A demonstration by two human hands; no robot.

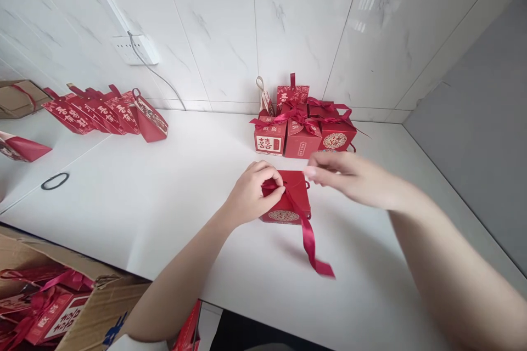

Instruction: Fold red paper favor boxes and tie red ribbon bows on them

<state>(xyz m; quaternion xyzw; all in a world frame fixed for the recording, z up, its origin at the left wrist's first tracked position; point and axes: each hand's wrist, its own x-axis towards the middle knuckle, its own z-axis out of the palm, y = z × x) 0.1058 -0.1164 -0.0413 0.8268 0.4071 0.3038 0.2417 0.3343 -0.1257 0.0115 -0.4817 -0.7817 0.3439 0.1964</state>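
A red gift box point(284, 216) with a round gold emblem on its front stands on the white counter. My left hand point(257, 189) is closed over its top, thumb and forefinger pinching a dark red ribbon point(309, 244). One tail of that ribbon hangs over the front of the box, its end lying toward the counter's near side. My right hand point(349, 175), slightly blurred, is just right of the box and above it. Its fingers are loosely bent, with a gap to the thumb, and nothing shows in them.
Several ribboned red boxes point(302, 140) are grouped by the tiled wall. Wedge-shaped red boxes point(111, 112) line the back left, near a black ring point(55, 181). A cardboard carton point(101, 307) with more red boxes is below the counter's front edge. A grey panel point(473, 104) bounds the right.
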